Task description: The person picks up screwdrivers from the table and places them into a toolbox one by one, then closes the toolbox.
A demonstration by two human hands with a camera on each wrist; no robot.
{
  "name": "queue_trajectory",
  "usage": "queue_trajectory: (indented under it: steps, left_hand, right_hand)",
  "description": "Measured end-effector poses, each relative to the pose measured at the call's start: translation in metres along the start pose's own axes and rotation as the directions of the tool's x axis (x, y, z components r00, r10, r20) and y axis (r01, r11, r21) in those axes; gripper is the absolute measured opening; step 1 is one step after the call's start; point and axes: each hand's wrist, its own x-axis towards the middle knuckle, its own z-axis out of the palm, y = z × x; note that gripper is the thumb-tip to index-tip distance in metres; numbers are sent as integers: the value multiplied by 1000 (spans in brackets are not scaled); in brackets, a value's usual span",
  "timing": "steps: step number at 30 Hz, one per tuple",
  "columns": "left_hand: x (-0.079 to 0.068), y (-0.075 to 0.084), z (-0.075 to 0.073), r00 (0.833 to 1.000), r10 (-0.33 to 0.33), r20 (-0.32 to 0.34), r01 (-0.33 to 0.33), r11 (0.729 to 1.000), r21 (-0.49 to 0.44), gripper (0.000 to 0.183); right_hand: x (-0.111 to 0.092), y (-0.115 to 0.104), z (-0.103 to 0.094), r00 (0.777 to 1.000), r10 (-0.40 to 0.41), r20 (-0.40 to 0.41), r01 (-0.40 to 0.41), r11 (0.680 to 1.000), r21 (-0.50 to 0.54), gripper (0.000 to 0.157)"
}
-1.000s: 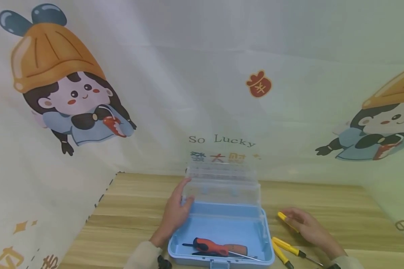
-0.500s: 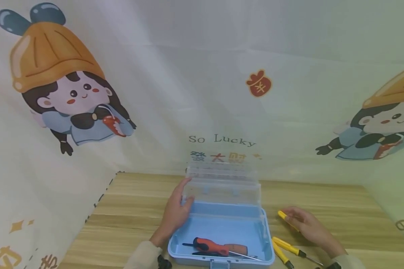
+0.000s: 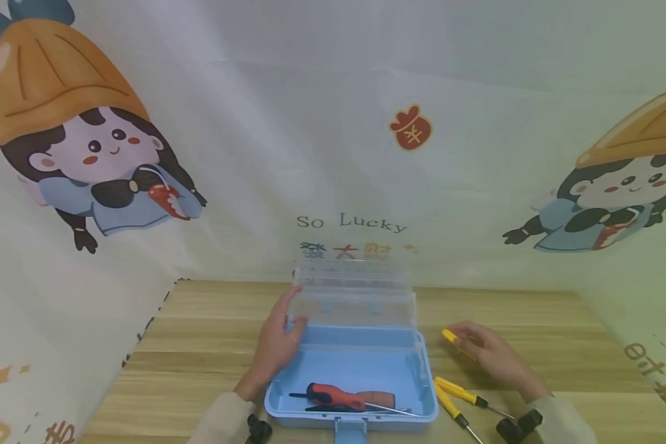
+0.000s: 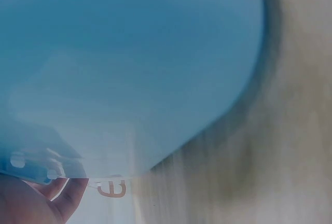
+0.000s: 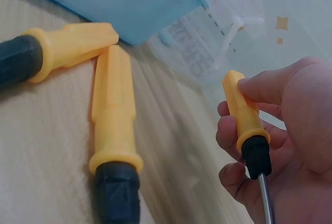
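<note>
A pale blue toolbox stands with its clear lid raised at the back. My left hand grips the lid's left side, thumb in front of the clear plastic. In the left wrist view, the box's blue wall covers most of that hand. To the right of the box, my right hand pinches a yellow-handled screwdriver between thumb and fingers, its metal shaft pointing back toward the palm. Inside the box, a red and black screwdriver lies near the front with a brownish-handled tool.
Two more yellow screwdrivers lie on the wooden table between the box and the right wrist. The box's front latch hangs down. A printed cloth rises behind and at both sides of the table.
The head view has shifted, so the scene sits a little further left and higher. Both hands keep their holds on the lid and the yellow screwdriver.
</note>
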Motion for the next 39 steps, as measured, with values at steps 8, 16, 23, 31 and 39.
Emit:
queue_trajectory:
  steps: [8,16,23,31,39]
  left_hand:
    - [-1,1,-2,1000,-23,18,23,1000,-8,57]
    - [-2,-1,-4,1000,-25,11,25,1000,-10,57]
    - [-1,-2,-3,1000,-1,6,1,1000,-12,57]
    - [2,-1,-1,1000,-2,18,2,1000,-10,56]
    - [0,2,-4,1000,6,14,-5,1000,-19,55]
  right_hand:
    - [3,-9,-4,1000,-21,17,20,997,69,33]
    - [9,-19,-6,997,-75,20,74,996,48,33]
    - [10,-25,-6,996,-88,7,87,995,42,32]
    - [12,-31,-9,996,-83,-16,83,996,16,32]
    - [14,-39,-7,995,-99,-17,100,995,23,33]
